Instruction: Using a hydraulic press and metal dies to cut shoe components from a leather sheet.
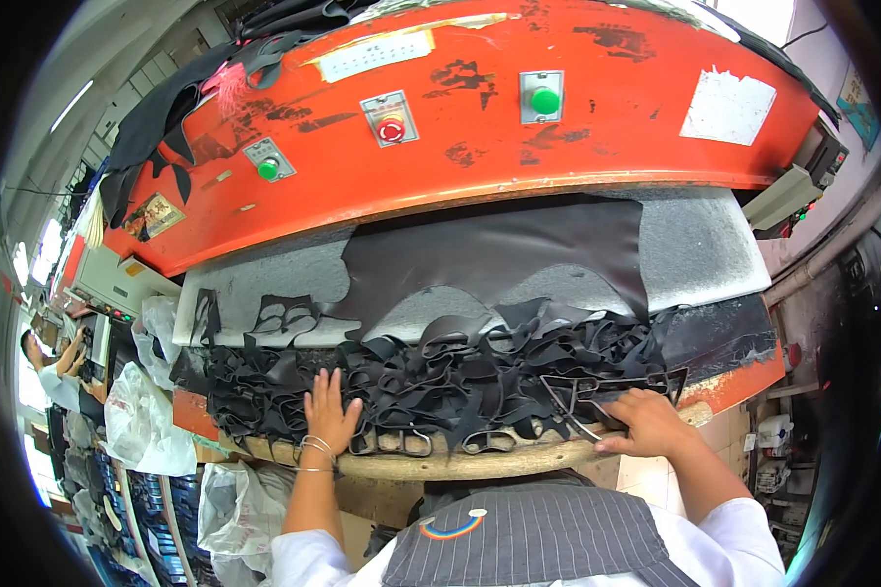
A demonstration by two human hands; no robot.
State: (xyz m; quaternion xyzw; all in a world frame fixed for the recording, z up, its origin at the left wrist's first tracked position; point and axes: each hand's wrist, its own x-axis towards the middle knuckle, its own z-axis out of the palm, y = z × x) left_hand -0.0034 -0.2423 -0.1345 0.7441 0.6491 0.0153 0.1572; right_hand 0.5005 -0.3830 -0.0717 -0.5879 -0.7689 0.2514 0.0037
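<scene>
My left hand (331,411) lies with fingers stretched out on a heap of dark leather scraps (460,377), near the front edge of the machine's table. A thin bracelet is round that wrist. My right hand (648,423) grips a dark metal cutting die (570,406) with an angular outline, at the right end of the heap. Its thumb is low and its fingers curl over the die's near side. Beyond the heap, a large dark leather sheet (489,245) with curved cutouts along its near edge is spread on the grey-white cutting board (700,240).
An orange press head (519,127) spans the far side, with green buttons (544,100) and a red button (391,128). Small metal dies (416,443) lie along a wooden rail (499,465). Plastic bags (147,421) stand at left; another person (59,377) is farther off.
</scene>
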